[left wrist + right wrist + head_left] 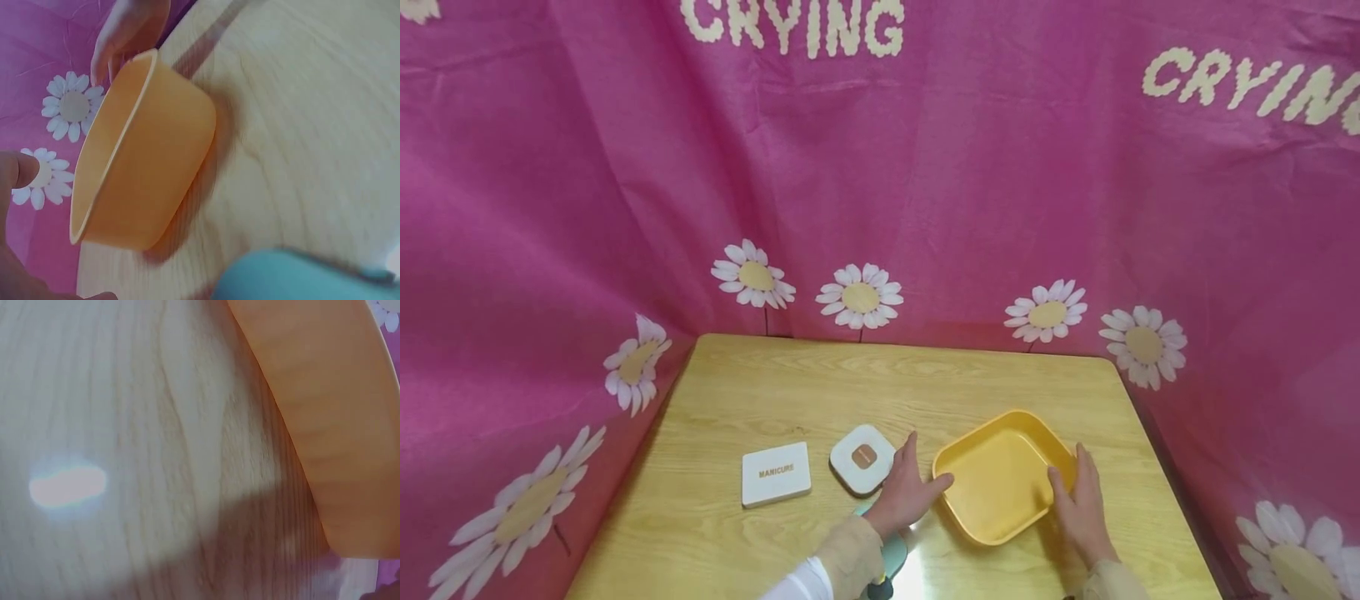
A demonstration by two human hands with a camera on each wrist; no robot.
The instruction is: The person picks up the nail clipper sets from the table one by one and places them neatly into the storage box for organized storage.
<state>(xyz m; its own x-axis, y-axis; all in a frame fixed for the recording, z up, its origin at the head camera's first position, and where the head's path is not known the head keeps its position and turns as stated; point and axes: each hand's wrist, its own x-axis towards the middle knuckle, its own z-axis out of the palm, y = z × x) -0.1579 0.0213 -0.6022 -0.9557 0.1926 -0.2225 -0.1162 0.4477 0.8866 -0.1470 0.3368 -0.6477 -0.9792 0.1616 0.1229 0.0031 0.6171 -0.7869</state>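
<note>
A yellow-orange plastic basin (1000, 483), rectangular with rounded corners, sits on the right part of the wooden table. My right hand (1081, 512) holds its right side, thumb over the rim and fingers along the outer wall. At the basin's left side is my left hand (906, 492), its fingers stretched forward and thumb pointing toward the rim. In the left wrist view, the left thumb (25, 170) stands apart from the rim. The basin's outer wall (337, 437) fills the right of the right wrist view.
Left of my left hand lie a white rounded-square case (850, 477) with a brown centre and a white box (777, 475) marked "MANICURE". Under my left forearm a teal object (895, 554) is partly hidden. Pink flowered cloth (925, 208) hangs around the table.
</note>
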